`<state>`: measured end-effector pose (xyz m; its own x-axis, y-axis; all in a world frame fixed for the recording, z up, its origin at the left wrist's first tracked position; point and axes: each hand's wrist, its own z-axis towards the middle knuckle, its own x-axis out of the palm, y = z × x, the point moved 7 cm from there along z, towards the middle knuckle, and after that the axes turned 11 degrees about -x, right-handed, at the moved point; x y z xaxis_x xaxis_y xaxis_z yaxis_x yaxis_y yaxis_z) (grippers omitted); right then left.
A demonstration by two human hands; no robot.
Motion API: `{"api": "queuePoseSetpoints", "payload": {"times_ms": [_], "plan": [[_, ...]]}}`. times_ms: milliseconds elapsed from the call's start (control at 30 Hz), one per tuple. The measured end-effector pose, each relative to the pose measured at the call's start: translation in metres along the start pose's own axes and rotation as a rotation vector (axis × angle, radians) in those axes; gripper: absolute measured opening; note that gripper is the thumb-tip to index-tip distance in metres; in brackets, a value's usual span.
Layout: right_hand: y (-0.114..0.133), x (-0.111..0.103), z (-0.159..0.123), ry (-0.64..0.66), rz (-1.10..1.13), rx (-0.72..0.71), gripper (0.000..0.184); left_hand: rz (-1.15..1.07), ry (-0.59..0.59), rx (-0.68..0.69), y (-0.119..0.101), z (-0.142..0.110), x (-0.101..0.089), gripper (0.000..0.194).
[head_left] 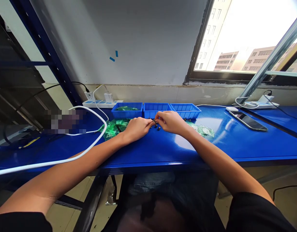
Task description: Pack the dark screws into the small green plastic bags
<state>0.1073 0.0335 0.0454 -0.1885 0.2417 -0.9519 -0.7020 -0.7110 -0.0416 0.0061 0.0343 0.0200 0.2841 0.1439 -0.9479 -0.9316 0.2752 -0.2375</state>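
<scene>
Over the blue table [148,151], my left hand [137,129] and my right hand [172,122] meet at the fingertips, both pinched closed. Between them is a small dark part, too small to name; which fingers bear it I cannot tell. Several small black pieces [158,128] lie on the tabletop just below my right fingers. Beside my left hand is a crumpled green plastic bag [111,129]. A paler green plastic bag [204,130] lies to the right, partly behind my right wrist.
Three blue bins stand behind my hands: a left bin [127,113] with green plastic inside, a middle bin [150,112] and a right bin [187,112]. A white cable [97,141] arcs over my left forearm. A phone [248,120] lies at right; power strips [101,104] sit along the wall.
</scene>
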Motion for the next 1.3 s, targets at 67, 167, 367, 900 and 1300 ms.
{"api": "queuePoseSetpoints", "payload": {"times_ms": [67, 167, 367, 900, 1300], "plan": [[0.0, 0.001, 0.0, 0.007, 0.004, 0.006, 0.02, -0.01, 0.005, 0.017, 0.0, 0.001, 0.0, 0.043], [-0.001, 0.003, 0.0, 0.015, 0.001, -0.002, 0.021, -0.025, 0.024, 0.062, -0.002, 0.001, 0.002, 0.041], [-0.002, 0.009, 0.0, 0.024, -0.003, -0.016, 0.021, 0.024, 0.058, 0.063, -0.004, -0.001, 0.006, 0.041], [0.0, 0.009, 0.0, 0.031, 0.034, -0.008, 0.019, 0.069, 0.023, -0.02, 0.002, 0.001, -0.005, 0.035], [-0.003, 0.006, 0.0, -0.021, 0.02, 0.02, 0.017, 0.065, 0.019, -0.029, 0.003, 0.002, -0.004, 0.037]]}}
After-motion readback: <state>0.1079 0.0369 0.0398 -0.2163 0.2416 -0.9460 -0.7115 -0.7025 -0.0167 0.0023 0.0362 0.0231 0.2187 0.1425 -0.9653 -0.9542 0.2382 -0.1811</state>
